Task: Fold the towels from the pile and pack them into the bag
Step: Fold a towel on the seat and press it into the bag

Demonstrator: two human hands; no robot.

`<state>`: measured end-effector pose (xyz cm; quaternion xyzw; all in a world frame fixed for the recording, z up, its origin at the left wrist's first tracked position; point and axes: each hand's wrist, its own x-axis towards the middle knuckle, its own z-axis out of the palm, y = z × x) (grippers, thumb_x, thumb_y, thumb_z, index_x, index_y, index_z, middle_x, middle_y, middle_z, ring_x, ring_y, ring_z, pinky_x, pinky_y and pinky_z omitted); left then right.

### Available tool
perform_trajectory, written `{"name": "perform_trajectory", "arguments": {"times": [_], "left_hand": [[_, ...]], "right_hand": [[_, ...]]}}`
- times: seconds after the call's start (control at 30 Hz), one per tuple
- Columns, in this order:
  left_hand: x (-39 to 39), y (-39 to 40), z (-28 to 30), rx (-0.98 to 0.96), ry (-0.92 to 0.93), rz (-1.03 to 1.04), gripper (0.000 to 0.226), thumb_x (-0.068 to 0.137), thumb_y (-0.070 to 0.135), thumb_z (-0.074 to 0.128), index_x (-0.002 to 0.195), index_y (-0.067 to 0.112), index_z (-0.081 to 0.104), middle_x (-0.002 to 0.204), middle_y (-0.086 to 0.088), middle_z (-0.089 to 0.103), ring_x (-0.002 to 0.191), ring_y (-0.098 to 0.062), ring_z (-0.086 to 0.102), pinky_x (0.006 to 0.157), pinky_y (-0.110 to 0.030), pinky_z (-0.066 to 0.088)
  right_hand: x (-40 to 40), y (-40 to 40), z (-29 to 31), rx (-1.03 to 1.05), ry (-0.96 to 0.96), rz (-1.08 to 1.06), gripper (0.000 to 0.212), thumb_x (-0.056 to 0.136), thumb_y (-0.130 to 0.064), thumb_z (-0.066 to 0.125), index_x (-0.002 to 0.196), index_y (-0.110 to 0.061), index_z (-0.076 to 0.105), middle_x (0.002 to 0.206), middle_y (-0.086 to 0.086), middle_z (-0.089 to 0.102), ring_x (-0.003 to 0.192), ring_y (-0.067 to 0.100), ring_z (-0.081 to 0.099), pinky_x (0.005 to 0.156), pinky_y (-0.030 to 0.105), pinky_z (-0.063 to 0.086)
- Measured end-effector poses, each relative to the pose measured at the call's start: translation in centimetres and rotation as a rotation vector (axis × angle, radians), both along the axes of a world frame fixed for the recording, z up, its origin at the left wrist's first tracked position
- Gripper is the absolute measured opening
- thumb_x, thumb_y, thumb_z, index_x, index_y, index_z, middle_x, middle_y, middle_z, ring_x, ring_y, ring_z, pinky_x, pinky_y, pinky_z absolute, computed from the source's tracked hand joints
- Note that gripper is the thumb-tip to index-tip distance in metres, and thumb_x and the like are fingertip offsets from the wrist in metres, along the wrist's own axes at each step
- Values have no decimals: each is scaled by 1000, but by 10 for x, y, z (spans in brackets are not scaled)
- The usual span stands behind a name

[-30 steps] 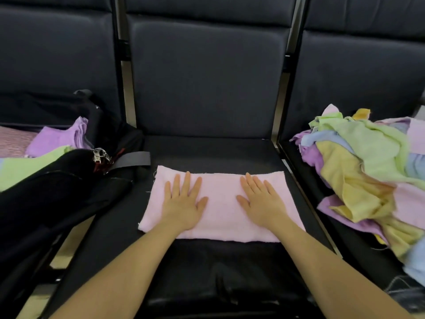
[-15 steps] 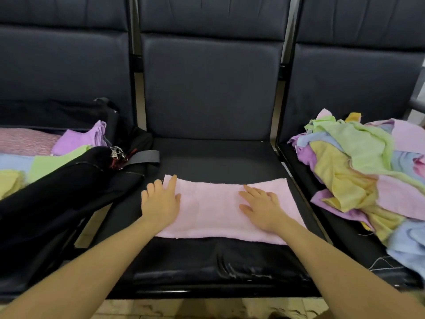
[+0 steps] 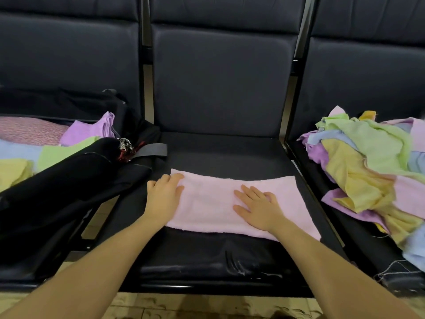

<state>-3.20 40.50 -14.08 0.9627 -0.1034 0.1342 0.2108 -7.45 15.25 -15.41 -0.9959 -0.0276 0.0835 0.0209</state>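
Looking down from head height, we see a folded pink towel [image 3: 232, 203] lying flat on the middle seat [image 3: 218, 155] of a row of dark chairs. Our left hand [image 3: 163, 196] curls its fingers over the towel's left end, gripping it, while our right hand [image 3: 258, 207] presses flat on the cloth with fingers straight and spread. An open black bag [image 3: 69, 180] holding folded towels sits on the seat to the left. A loose pile of coloured towels [image 3: 368, 173] sits on the seat to the right.
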Motion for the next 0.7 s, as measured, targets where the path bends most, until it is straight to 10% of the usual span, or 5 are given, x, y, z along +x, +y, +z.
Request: {"name": "perform_trajectory", "arguments": {"times": [0.3, 0.5, 0.7], "left_hand": [[-6, 1, 33, -470, -132, 11, 32, 90, 17, 62, 122, 19, 61, 112, -2, 64, 100, -21, 59, 84, -33, 47], [-16, -32, 34, -392, -143, -57, 31, 89, 20, 61, 120, 22, 62, 108, 0, 67, 91, -23, 60, 80, -37, 48], [-23, -85, 39, -556, -56, -101, 21, 89, 24, 62, 110, 26, 64, 94, 10, 65, 91, -18, 59, 80, -35, 48]], "right_hand": [[27, 56, -9, 82, 73, 20, 59, 99, -57, 11, 152, -37, -5, 160, -10, -14, 147, 14, -11, 117, 45, -9], [22, 62, 0, 263, -28, -8, 53, 101, -48, 25, 152, -31, 18, 161, -8, 5, 148, 14, 4, 116, 44, -1], [-8, 3, 17, -17, -114, -79, 57, 96, -60, 27, 144, -30, 34, 159, -2, 12, 145, 22, 11, 114, 52, -3]]}}
